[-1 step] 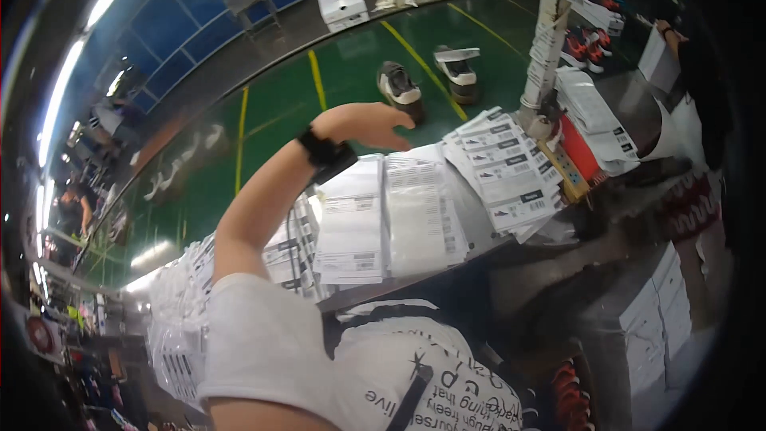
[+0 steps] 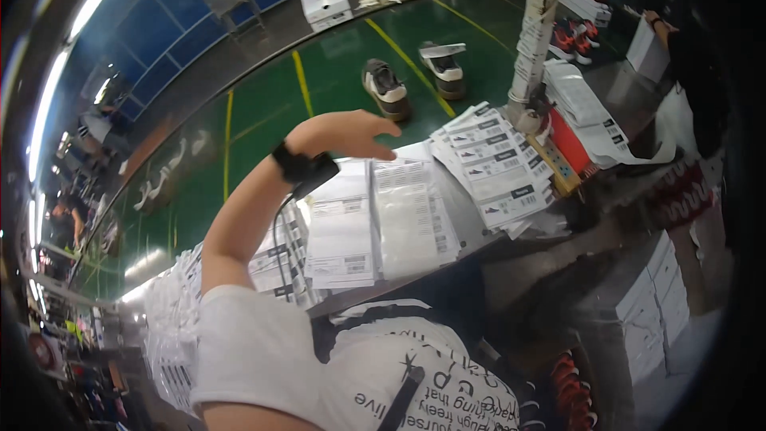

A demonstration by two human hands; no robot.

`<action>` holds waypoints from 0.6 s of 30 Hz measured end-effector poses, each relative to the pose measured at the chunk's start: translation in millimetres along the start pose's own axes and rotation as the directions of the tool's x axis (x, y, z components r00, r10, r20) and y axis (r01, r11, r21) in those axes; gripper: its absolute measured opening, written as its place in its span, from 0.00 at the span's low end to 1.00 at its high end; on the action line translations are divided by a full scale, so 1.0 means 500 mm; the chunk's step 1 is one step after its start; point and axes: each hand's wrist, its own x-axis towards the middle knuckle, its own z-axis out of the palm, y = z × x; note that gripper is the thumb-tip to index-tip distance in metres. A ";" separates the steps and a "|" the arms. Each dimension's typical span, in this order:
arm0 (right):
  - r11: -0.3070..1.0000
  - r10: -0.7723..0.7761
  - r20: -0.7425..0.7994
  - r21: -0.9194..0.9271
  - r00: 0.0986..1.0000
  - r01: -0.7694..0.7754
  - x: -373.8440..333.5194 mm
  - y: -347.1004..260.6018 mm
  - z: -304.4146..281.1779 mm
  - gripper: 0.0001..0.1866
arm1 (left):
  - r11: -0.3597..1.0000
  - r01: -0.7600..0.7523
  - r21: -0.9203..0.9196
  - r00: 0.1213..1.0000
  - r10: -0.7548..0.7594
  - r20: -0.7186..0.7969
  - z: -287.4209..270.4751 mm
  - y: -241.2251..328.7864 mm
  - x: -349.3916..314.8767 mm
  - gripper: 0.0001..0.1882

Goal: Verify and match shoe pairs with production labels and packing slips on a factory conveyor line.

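Observation:
My left hand (image 2: 343, 136) reaches over the far edge of the paper stacks, fingers apart and holding nothing that I can see. A black band (image 2: 303, 168) is strapped round its wrist. Just beyond the fingertips, a grey-and-white shoe (image 2: 386, 89) stands on a green belt (image 2: 263, 124). To its right is a matching shoe (image 2: 447, 76) with a white slip lying across its top. Beneath and beside my hand are a stack of white printed sheets (image 2: 341, 231) and sheets in clear plastic (image 2: 405, 223). My right hand is out of view.
Fanned label sheets (image 2: 499, 168) lie right of the stacks, by a wrapped post (image 2: 533, 48) and a power strip (image 2: 554, 161). A white box (image 2: 326, 8) sits beyond the belt. At the right, a co-worker's hand (image 2: 661, 22) touches a white board-like piece.
The whole view has shifted slightly, so things appear further left. My left hand has drawn back a little from the nearer shoe, its fingers still apart.

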 end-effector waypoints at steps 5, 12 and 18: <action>0.966 -0.033 0.054 0.259 0.998 0.018 -0.079 -0.260 -0.029 0.11 | 0.865 -0.293 -0.408 0.956 0.253 -0.151 0.036 0.015 -0.156 0.30; -0.065 -0.877 0.442 0.283 -0.190 0.957 -0.147 -0.736 0.229 0.07 | 0.578 -0.321 -0.750 0.872 -0.129 -0.472 0.144 0.040 -0.295 0.38; -0.690 -0.550 -0.089 0.608 -0.830 0.392 -0.313 -0.878 0.503 0.10 | 0.722 0.145 -0.677 0.767 -0.514 -0.384 0.298 0.087 -0.315 0.40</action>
